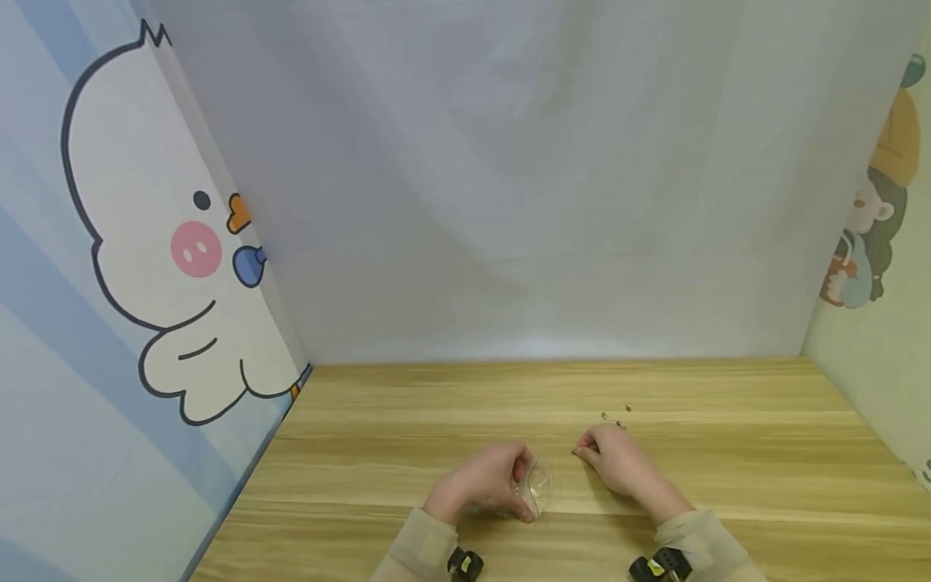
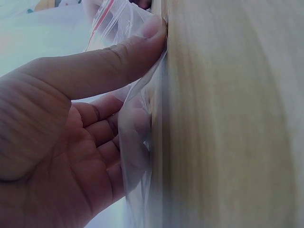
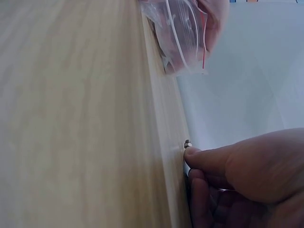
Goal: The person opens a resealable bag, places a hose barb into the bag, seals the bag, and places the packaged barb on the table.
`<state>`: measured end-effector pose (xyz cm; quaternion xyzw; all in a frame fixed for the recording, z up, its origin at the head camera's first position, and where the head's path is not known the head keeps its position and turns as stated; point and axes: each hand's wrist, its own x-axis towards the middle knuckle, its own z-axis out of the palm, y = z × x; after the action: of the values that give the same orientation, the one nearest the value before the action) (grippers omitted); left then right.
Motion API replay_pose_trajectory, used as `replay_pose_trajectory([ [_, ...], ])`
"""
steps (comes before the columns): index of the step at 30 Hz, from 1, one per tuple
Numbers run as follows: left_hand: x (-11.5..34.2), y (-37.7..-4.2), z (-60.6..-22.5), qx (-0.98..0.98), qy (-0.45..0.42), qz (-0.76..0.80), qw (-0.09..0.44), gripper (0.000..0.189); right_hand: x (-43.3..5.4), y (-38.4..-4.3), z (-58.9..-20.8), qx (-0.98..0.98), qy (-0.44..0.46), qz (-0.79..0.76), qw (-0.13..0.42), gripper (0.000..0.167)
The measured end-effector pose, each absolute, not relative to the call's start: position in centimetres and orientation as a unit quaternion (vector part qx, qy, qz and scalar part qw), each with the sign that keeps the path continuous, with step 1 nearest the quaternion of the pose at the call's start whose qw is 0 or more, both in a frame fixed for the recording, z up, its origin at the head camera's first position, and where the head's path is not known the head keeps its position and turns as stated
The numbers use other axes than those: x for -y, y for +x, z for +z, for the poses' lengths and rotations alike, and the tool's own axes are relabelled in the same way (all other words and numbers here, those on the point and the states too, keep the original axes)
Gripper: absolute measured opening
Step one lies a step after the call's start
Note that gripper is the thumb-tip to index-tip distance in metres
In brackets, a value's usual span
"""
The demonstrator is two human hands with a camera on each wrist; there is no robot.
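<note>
In the head view my left hand [image 1: 480, 482] grips a clear plastic zip bag [image 1: 540, 487] low over the table, thumb on the near side and fingers on the far side. The bag's mouth faces right and gapes. A red line runs along the bag [image 3: 183, 35] near its mouth in the right wrist view. My right hand [image 1: 617, 462] pinches a small metal fastener [image 3: 188, 143] between thumb and forefinger, just right of the bag. Its exact kind is too small to tell. Beyond the right hand lie several small metal pieces [image 1: 621, 424].
The wooden table [image 1: 349, 453] runs back to a pale grey curtain [image 1: 509, 202]. Printed fabric walls stand at both sides, with a white cartoon bird [image 1: 145, 202] on the left one. Each wrist carries a small black camera [image 1: 465, 563].
</note>
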<state>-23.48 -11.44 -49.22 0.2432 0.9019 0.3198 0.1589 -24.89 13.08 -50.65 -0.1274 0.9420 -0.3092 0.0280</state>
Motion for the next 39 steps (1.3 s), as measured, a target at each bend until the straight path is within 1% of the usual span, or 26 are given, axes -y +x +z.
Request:
replay_pose_trajectory([
  [6,11.5,-23.4,-49.0,-0.902,0.242,0.319,0.158,0.061,-13.2,-24.7,-50.6,-0.939,-0.136,-0.316,0.022,0.008],
  [11,11.4,-23.2,-49.0,-0.902,0.239,0.322,0.158,0.062,-13.5,-24.4,-50.6,-0.933,-0.15,-0.326,0.028,0.006],
  [22,11.4,-23.5,-49.1,-0.9,0.241,0.326,0.16,0.061,-14.1,-23.4,-50.3,-0.907,-0.177,-0.377,0.063,0.005],
  [31,11.5,-23.3,-49.2,-0.9,0.24,0.327,0.158,0.062,-14.0,-22.9,-50.2,-0.898,-0.196,-0.388,0.068,0.004],
  [39,11.6,-23.3,-49.1,-0.899,0.229,0.334,0.165,0.064,-13.4,-22.2,-49.7,-0.885,-0.21,-0.406,0.089,0.006],
])
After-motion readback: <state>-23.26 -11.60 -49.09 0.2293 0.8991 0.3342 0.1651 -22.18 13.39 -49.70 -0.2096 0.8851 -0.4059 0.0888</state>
